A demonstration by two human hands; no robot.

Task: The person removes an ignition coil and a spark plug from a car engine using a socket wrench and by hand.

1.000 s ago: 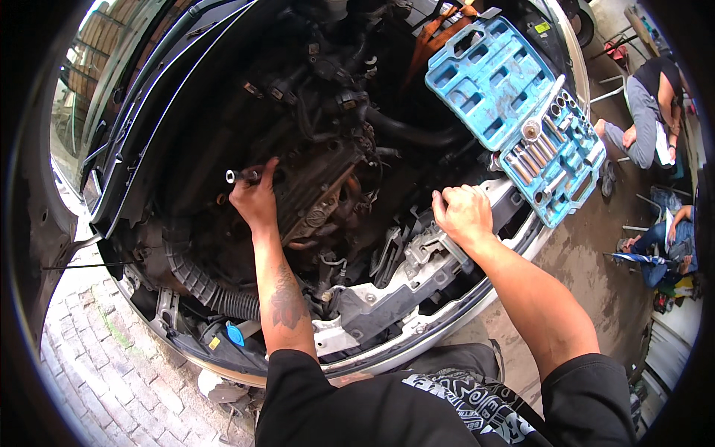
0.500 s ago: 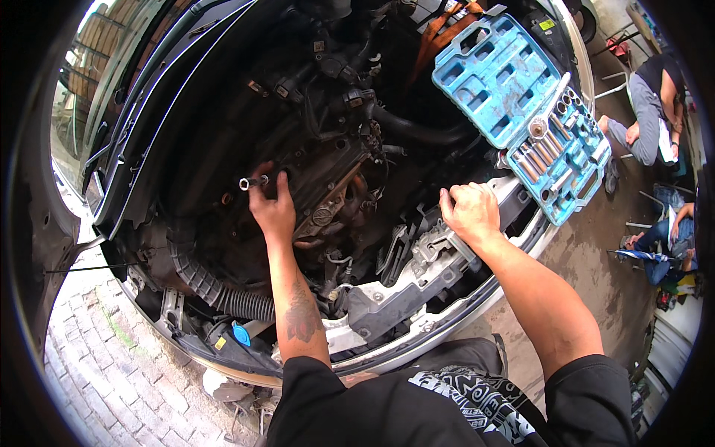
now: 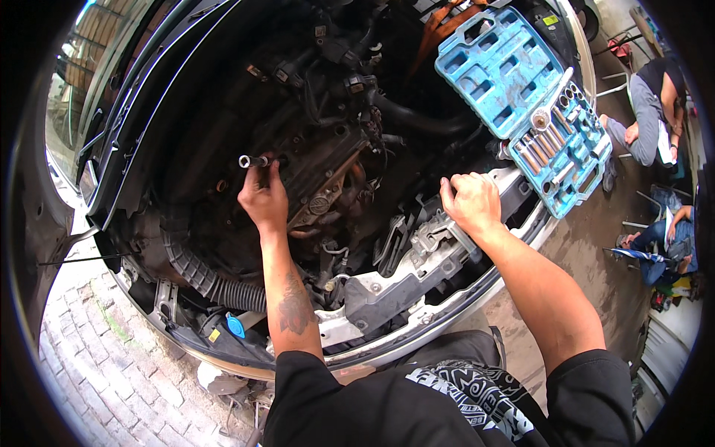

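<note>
My left hand (image 3: 264, 197) is over the engine (image 3: 320, 186), its fingers closed around a shiny metal socket (image 3: 246, 161). The socket's hollow end points left, and a dark shaft runs from it behind my fingers. Above the front crossmember (image 3: 395, 287), close to the metal hood latch (image 3: 433, 237), is my right hand (image 3: 474, 203). Its fingers are curled with the thumb on the left side; the fingertips are hidden, so what they grip, if anything, does not show.
An open blue socket case (image 3: 551, 179) with sockets and a ratchet head lies across the bay's right edge. A ribbed air hose (image 3: 223, 293) and blue reservoir cap (image 3: 235, 325) are at lower left. Two people (image 3: 655, 104) sit at far right.
My left hand has shifted slightly up and left with the socket, and its fingers have drawn in around it. The right hand stays nearly in place. The view has moved slightly.
</note>
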